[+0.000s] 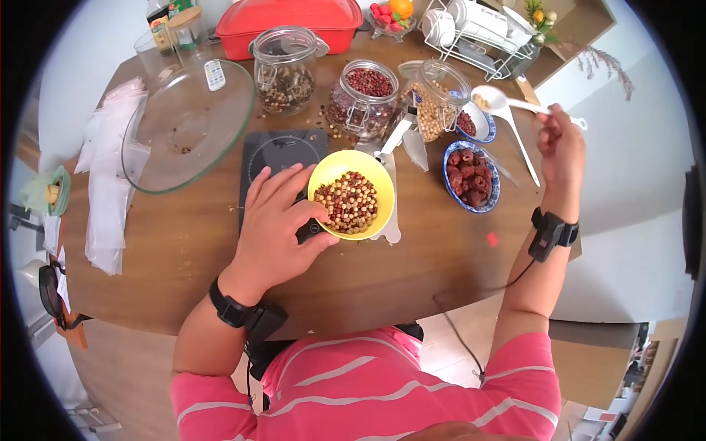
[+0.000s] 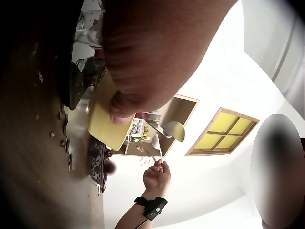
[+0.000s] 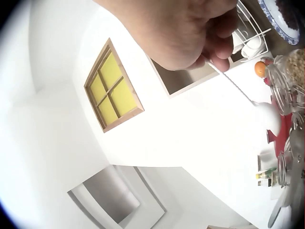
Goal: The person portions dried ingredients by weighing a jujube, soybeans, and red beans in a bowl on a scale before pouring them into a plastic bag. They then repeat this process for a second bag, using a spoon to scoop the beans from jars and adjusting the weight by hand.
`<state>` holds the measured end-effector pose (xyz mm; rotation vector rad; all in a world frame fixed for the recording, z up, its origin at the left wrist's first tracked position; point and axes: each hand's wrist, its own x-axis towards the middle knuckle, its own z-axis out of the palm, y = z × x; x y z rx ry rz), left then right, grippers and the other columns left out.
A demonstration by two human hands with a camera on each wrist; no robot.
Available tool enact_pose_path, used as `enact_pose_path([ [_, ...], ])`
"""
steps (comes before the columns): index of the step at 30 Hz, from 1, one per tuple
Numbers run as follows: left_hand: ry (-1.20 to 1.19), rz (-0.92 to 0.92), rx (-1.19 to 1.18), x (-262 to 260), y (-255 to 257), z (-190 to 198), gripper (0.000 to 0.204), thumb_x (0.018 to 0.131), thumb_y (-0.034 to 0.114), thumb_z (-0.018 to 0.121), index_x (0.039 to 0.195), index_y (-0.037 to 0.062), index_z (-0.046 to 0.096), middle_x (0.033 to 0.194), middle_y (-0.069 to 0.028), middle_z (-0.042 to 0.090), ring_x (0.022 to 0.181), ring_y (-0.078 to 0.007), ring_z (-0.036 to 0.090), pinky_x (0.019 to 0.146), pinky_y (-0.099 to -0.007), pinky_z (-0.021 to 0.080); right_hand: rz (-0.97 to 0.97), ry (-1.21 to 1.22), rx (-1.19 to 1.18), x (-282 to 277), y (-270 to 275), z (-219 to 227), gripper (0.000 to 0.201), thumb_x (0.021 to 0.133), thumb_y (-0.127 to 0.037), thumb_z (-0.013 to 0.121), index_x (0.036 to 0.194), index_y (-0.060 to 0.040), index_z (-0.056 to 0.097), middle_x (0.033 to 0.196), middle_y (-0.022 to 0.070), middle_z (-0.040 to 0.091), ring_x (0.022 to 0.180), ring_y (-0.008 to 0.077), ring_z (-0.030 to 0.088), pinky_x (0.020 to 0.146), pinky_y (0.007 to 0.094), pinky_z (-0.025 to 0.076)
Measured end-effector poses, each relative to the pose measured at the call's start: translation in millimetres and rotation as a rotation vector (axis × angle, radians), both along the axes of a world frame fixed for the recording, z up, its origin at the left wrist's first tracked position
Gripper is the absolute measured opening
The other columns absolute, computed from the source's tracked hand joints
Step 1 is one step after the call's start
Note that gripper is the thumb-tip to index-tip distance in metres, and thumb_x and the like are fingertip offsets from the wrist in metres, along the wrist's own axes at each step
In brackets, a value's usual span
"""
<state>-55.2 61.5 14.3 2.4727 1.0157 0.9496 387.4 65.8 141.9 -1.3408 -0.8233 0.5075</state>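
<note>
A yellow bowl (image 1: 370,165) of mixed beans is pinched at its near left rim by the left hand (image 1: 276,228), above the edge of a black scale (image 1: 284,147). In the left wrist view the left thumb presses the yellow bowl (image 2: 108,125). The right hand (image 1: 562,151) grips the handle of a white spoon (image 1: 491,96), whose bowl holds some pale bits. In the right wrist view the white spoon (image 3: 267,117) extends from the curled fingers of the right hand (image 3: 176,33). Beneath the spoon is a small blue-rimmed bowl (image 1: 483,125) with dark red beans.
Glass jars (image 1: 285,77) of dry goods stand behind the scale. A glass plate (image 1: 184,165) and plastic bags (image 1: 107,198) lie at left. A patterned bowl of red dates (image 1: 471,178), another white spoon (image 1: 526,154) and a dish rack (image 1: 478,40) are at right.
</note>
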Motion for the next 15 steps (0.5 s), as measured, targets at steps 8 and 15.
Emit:
enact_pose_path([
  [8, -0.048, 0.004, 0.011, 0.4, 1.8, -3.2, 0.036, 0.071, 0.030, 0.092, 0.094, 0.0147, 0.070, 0.142, -0.0150, 0.064, 0.141, -0.0390, 0.051, 0.122, -0.0571, 0.029, -0.024, -0.693, 0.047, -34.7, 13.6, -30.6, 0.029, 0.101, -0.025, 0.073, 0.113, 0.0016, 0.074, 0.094, 0.0073, 0.076, 0.069, 0.0070, 0.060, 0.061, 0.0224, 0.048],
  [15, -0.031, -0.070, -0.073, -3.7, 6.0, 1.5, 0.033, 0.070, 0.029, 0.092, 0.091, 0.0156, 0.069, 0.142, -0.0132, 0.064, 0.142, -0.0371, 0.051, 0.123, -0.0573, 0.027, -0.189, -0.381, 0.436, -48.8, -12.5, -49.4, 0.024, 0.103, -0.018, 0.068, 0.109, 0.0057, 0.070, 0.086, 0.0116, 0.073, 0.066, 0.0121, 0.060, 0.064, 0.0259, 0.051],
])
